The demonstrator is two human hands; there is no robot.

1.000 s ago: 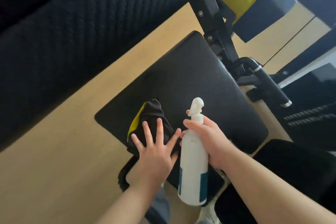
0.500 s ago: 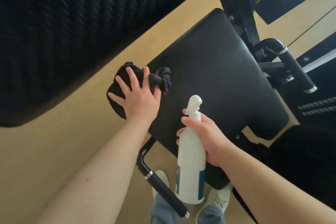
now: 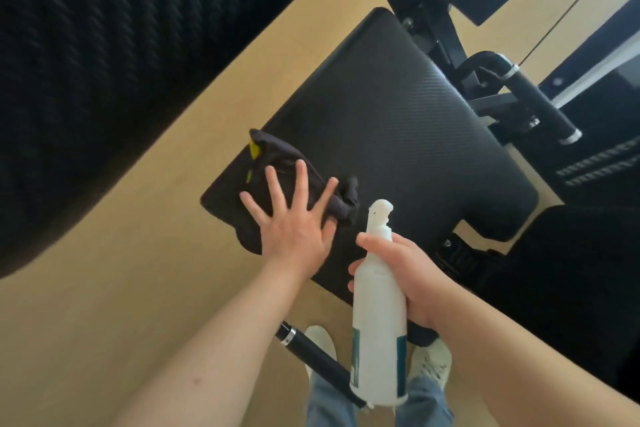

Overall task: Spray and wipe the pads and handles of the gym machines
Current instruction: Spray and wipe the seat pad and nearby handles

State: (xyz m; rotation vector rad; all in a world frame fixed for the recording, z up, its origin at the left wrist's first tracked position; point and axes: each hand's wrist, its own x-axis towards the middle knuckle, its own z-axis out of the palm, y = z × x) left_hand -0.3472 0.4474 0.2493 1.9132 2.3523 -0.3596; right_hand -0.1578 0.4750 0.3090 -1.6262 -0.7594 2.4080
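A black textured seat pad (image 3: 398,135) of a gym machine fills the middle of the view. My left hand (image 3: 291,218) presses flat, fingers spread, on a dark cloth (image 3: 277,163) with a yellow underside at the pad's near left corner. My right hand (image 3: 408,274) grips a white spray bottle (image 3: 379,315) upright just right of the cloth, above the pad's near edge. A black handle (image 3: 543,107) with chrome rings sticks out at the pad's right. Another black handle (image 3: 318,360) shows below the pad near my feet.
A big black ribbed pad (image 3: 121,62) fills the upper left. The black machine frame (image 3: 422,0) with a yellow part rises behind the seat. The floor (image 3: 104,305) is light wood. My shoes and jeans show at the bottom edge.
My left hand slid the cloth from the pad's far left corner back toward me and spread flat on it. The bottle stayed in my right hand.
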